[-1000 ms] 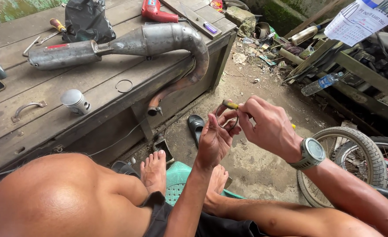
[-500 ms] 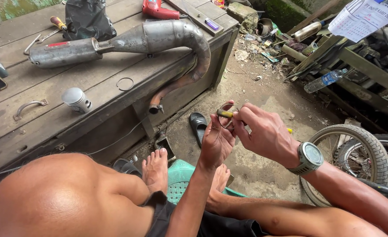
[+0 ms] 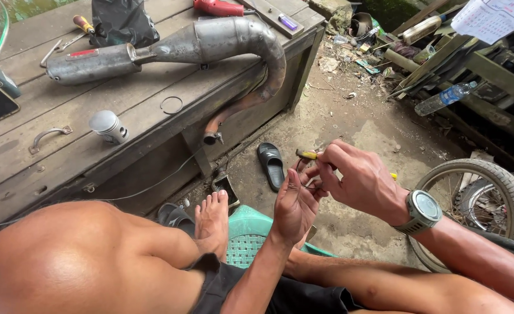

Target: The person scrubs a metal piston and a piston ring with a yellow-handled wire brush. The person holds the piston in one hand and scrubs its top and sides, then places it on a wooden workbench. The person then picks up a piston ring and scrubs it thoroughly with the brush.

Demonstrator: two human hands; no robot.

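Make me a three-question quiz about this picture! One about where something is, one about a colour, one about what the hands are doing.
1. Where is the piston?
A. on the bench
B. on the ground
C. in a hand

2. What colour is the stool?
A. red
B. green
C. white

3. What is the right hand doing?
A. resting open
B. gripping a yellow-handled tool
C. holding a bottle

Answers: 1 A, it stands on the bench planks; 2 B, its seat is green; 3 B, its fingers close on the tool by the left hand.

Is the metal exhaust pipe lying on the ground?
No, the exhaust pipe lies on the wooden platform, with its curved end hanging over the edge.
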